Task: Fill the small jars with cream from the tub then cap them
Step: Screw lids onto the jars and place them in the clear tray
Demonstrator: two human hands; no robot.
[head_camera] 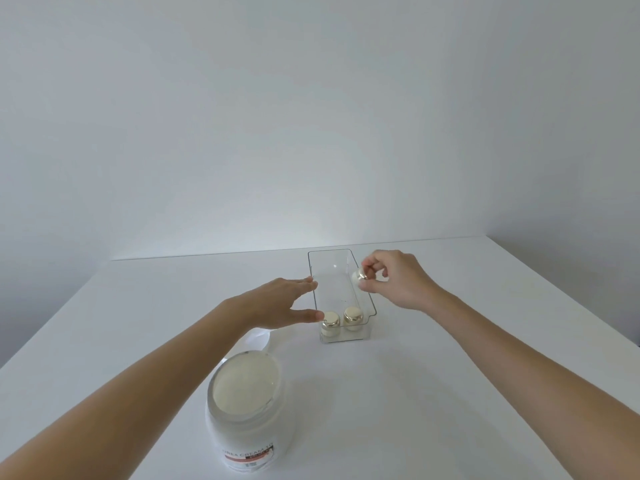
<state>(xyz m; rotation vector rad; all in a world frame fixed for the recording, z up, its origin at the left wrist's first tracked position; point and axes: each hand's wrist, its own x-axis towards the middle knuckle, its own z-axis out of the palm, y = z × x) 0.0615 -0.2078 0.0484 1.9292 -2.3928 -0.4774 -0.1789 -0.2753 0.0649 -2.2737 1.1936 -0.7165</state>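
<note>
Clear plastic bin [346, 258], glossy gold caps [352, 314]

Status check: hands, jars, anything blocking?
Right hand pinches a capped jar over the clear bin. Left hand open at bin's left wall. Two capped jars inside. Tub open, nothing blocking.

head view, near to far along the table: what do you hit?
Open cream tub → two capped jars at the clear bin's near end → left hand against the bin → right hand pinching a third jar.
</note>
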